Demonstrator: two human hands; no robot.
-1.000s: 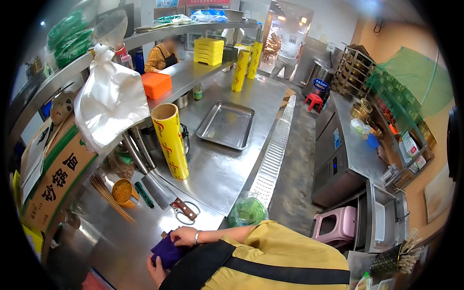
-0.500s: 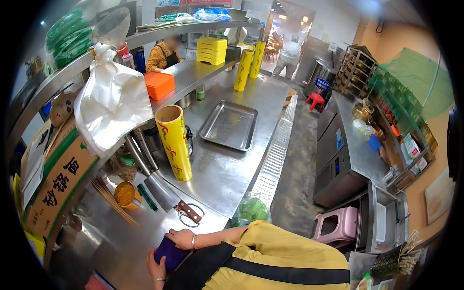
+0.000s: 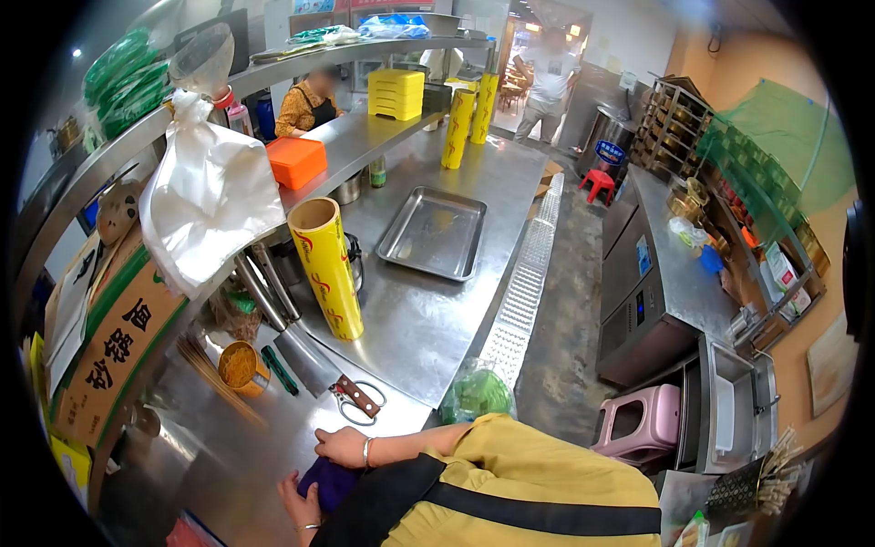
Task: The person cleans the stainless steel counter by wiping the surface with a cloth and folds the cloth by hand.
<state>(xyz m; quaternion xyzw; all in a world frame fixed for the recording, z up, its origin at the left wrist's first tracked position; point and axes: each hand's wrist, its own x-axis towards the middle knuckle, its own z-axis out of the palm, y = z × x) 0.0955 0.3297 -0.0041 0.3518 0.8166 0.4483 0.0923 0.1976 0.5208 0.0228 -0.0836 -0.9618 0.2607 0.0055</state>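
Near the bottom edge, a dark purple cloth [image 3: 330,483] is bunched between my two hands, close to the black apron. My right hand [image 3: 344,448] has curled fingers and presses on the cloth's upper edge. Lower down, my left hand [image 3: 299,501] grips its left side, thumb against the fabric. The apron hides part of the cloth. Just above lie scissors [image 3: 362,401] and a cleaver [image 3: 306,362] on the metal counter [image 3: 246,460].
An orange container [image 3: 244,368], sticks [image 3: 219,383] and a green-handled tool [image 3: 280,370] lie left of the cleaver. Behind stand a yellow film roll [image 3: 328,273] and a metal tray [image 3: 433,233]. One person [image 3: 305,109] is behind the shelf, another [image 3: 547,82] near the doorway.
My right hand has moved slightly up and left across the cloth, which now looks more bunched and less visible. My left hand has shifted a little and still holds the cloth's side.
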